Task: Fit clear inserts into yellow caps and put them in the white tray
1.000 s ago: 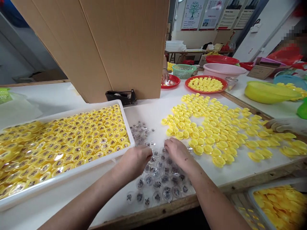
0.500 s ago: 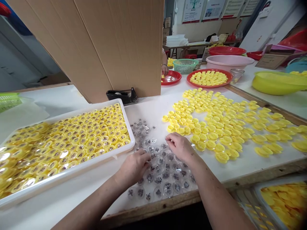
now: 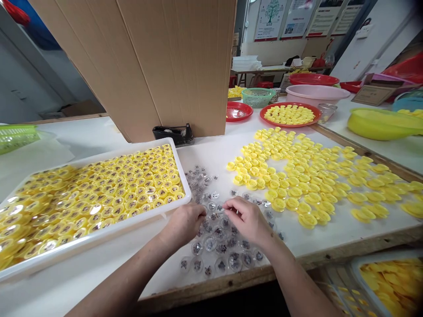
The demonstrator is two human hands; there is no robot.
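My left hand (image 3: 187, 223) is closed in a pinch above the left side of a spread of small clear plastic domes (image 3: 235, 262) with dark printed figures. Whatever lies between its fingertips is too small to name. Opposite it, my right hand (image 3: 248, 219) hovers over the same domes, thumb and forefinger drawn together; its fingertips are close to the left ones, and their contents cannot be made out. To the left, a white tray (image 3: 188, 193) holds rows of yellow cups (image 3: 135, 191) topped with printed clear domes. Loose yellow cups (image 3: 294, 191) are spread to the right.
A tall cardboard sheet (image 3: 178, 66) stands behind the tray, a black tape dispenser (image 3: 175, 134) at its foot. Red plates (image 3: 239, 112), a green basket (image 3: 257, 97) and a pink basin (image 3: 313, 94) are farther back. The table's wooden edge (image 3: 244, 278) runs in front.
My right hand has moved slightly left and down, bringing its fingertips nearer my left hand. The view has shifted a little, and the other person's hand by the red plate is out of sight.
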